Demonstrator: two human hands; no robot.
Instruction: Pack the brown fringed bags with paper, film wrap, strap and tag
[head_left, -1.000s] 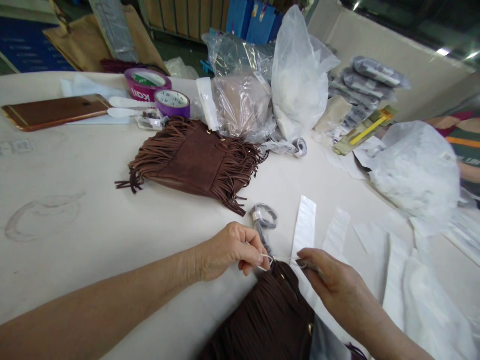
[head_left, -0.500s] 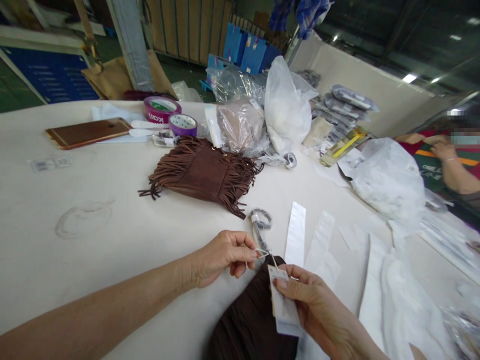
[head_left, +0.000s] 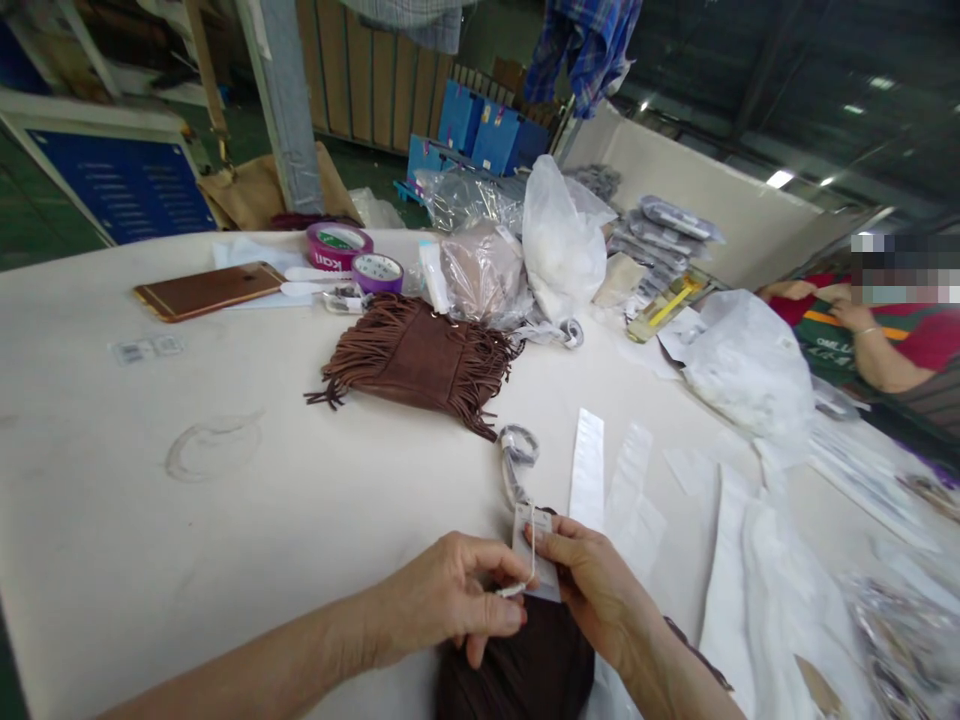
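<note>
My right hand grips a white hang tag between thumb and fingers. A white string runs from the tag's top down to my left hand, which pinches its end. Beneath both hands lies a dark brown bag, partly covered by them. A plastic-wrapped strap curls out on the table just beyond the tag. Farther back rests a second brown bag with fringed sides, which neither hand touches.
Behind the fringed bag are tape rolls, a phone and plastic-wrapped goods. White strips and clear plastic sheets lie to the right. A co-worker is at the far right.
My left hand has drawn the string down toward me, so it now hangs across the tag's face. The right hand and tag have shifted up and left in view.
</note>
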